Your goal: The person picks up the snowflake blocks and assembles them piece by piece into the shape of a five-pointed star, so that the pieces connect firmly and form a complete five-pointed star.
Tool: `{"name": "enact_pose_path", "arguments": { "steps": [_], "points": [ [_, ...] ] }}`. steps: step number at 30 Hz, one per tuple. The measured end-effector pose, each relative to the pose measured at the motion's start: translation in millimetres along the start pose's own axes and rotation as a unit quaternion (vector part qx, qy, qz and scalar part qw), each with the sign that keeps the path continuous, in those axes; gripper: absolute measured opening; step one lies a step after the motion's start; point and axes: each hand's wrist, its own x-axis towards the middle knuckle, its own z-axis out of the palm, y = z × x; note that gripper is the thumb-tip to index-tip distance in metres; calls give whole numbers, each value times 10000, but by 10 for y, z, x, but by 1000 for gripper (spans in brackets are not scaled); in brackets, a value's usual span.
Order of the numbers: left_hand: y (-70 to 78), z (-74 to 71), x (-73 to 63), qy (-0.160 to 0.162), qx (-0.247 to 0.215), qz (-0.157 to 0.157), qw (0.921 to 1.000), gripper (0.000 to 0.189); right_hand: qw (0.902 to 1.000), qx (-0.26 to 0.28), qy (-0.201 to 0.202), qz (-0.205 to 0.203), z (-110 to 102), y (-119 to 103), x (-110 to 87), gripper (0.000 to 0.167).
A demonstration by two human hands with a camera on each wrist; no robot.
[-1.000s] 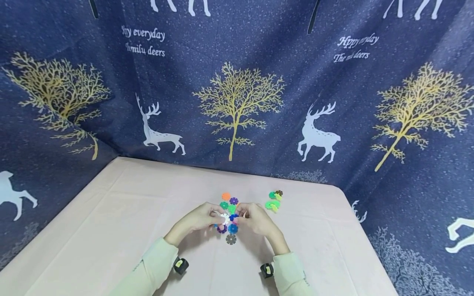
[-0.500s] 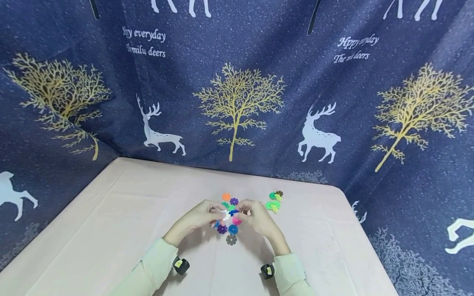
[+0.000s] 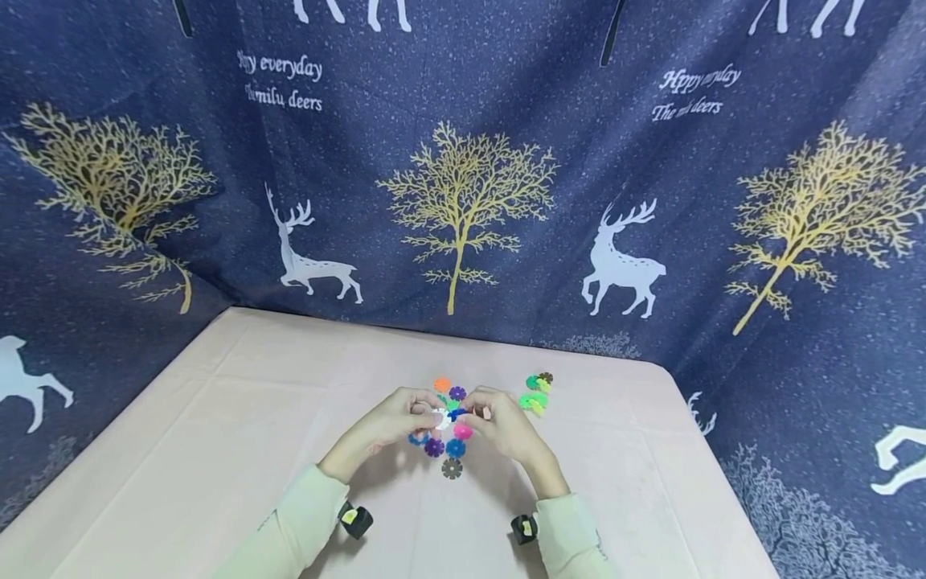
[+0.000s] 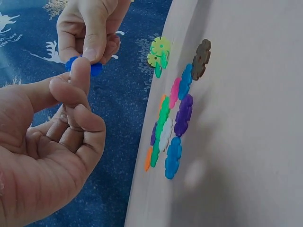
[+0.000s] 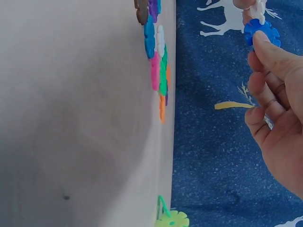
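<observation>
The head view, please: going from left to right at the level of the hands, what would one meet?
Left hand, white disc, dark blue disc, right hand, disc pile.

Blue disc (image 5: 268,34) — smooth plastic.

One left hand (image 3: 389,420) at 7 o'clock in the head view and one right hand (image 3: 506,425) nearer 5 pinched one white disc (image 3: 440,420) and one dark blue disc (image 3: 457,415). On the table (image 3: 239,450) towards 6 lay two orange discs (image 3: 442,384), two purple discs (image 3: 434,448), two green discs (image 3: 453,406), two blue discs (image 3: 456,449), one pink disc (image 3: 463,432), one brown disc (image 3: 452,468) and a second white disc (image 4: 165,135). The overlapping pile (image 3: 533,400) at 5 was too muddled to count. Two black wrist devices (image 3: 357,522) showed at 7 and past 5; the backdrop (image 3: 535,297) bore three gold trees (image 3: 457,217) with two whole white deer (image 3: 624,264) between
</observation>
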Motion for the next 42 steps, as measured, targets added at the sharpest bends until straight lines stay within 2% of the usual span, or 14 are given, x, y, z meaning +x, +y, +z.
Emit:
{"name": "enact_pose_path", "arguments": {
  "steps": [10, 15, 20, 29, 38, 42],
  "points": [
    [-45, 51, 9, -17, 16, -65, 10000, 23, 9973, -235, -330, -608, -77, -16, -1, 12],
    [-38, 67, 4, -7, -113, -140, 9998, 22, 9963, -258, -436, -697, -65, 4, 14, 11],
    [-28, 72, 12, 99, -140, -154, 9997, 24, 9986, -214, -254, -416, -43, 15, 14, 9],
    [-70, 65, -9, 53, 166, -140, 9998, 25, 9999, -102, -77, -35, 38, 62, 16, 5],
    [-124, 45, -47, 379, 69, -237, 9990, 22, 9976, -136, -115, 662, 88, 170, 95, 27],
    [-148, 31, -55, 443, 45, -286, 9986, 21, 9959, -112, -161, 884, 107, 236, 137, 31]
  ]
}}
